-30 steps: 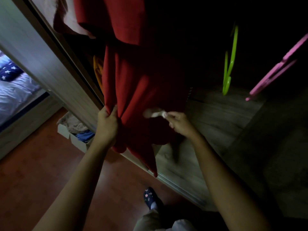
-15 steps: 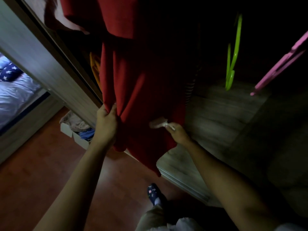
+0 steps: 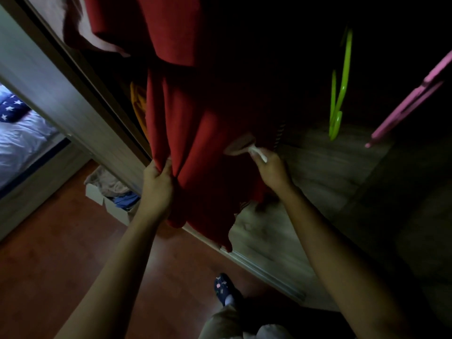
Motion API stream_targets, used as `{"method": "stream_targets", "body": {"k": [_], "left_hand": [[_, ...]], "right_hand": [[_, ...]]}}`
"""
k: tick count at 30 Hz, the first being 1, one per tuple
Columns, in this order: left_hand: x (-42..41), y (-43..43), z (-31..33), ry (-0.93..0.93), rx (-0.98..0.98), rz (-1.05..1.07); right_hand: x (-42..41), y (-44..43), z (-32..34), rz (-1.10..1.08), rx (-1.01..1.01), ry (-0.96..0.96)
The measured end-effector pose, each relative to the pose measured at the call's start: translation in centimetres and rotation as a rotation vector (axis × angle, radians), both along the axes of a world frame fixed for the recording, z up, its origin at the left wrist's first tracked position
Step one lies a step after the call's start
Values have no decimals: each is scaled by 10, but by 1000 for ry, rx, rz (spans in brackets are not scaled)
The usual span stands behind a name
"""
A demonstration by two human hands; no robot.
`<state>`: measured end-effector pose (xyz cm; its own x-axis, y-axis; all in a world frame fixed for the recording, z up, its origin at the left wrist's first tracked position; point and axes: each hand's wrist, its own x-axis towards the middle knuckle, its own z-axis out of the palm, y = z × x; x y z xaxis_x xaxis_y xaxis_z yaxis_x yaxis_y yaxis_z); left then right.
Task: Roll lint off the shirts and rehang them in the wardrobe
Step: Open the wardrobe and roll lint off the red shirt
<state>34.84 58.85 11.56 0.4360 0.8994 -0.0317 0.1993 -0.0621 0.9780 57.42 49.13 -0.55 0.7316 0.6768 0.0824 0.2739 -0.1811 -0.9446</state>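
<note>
A red shirt (image 3: 195,133) hangs in the dark open wardrobe, its hem reaching below the wardrobe floor edge. My left hand (image 3: 156,184) grips a bunched fold of the red shirt at its left side and holds it taut. My right hand (image 3: 271,170) is closed on the white handle of a lint roller (image 3: 241,148), whose pale roll lies against the shirt's front, right of the fold. The top of the shirt and its hanger are out of view.
A green hanger (image 3: 338,94) and a pink hanger (image 3: 411,99) hang empty to the right. The wardrobe's wooden floor (image 3: 305,187) lies below. A sliding door (image 3: 61,89) stands at left, a cardboard box of clothes (image 3: 110,192) on the floor, a bed (image 3: 22,133) beyond.
My right hand has pushed the lint roller upward and to the right along the shirt. My left hand keeps the same grip on the fold.
</note>
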Motion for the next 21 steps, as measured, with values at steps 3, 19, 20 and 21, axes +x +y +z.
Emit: {"method": "stream_targets", "body": {"k": [3, 19, 20, 21], "left_hand": [[2, -1, -2, 1, 38, 3], [3, 5, -16, 16, 80, 16], [3, 4, -17, 11, 66, 20], [4, 2, -19, 11, 57, 20]], "right_hand": [[-6, 0, 45, -88, 177, -3], [-56, -22, -11, 359, -71, -7], [-54, -22, -8, 335, -46, 9], [-51, -22, 1, 296, 5, 43]]}}
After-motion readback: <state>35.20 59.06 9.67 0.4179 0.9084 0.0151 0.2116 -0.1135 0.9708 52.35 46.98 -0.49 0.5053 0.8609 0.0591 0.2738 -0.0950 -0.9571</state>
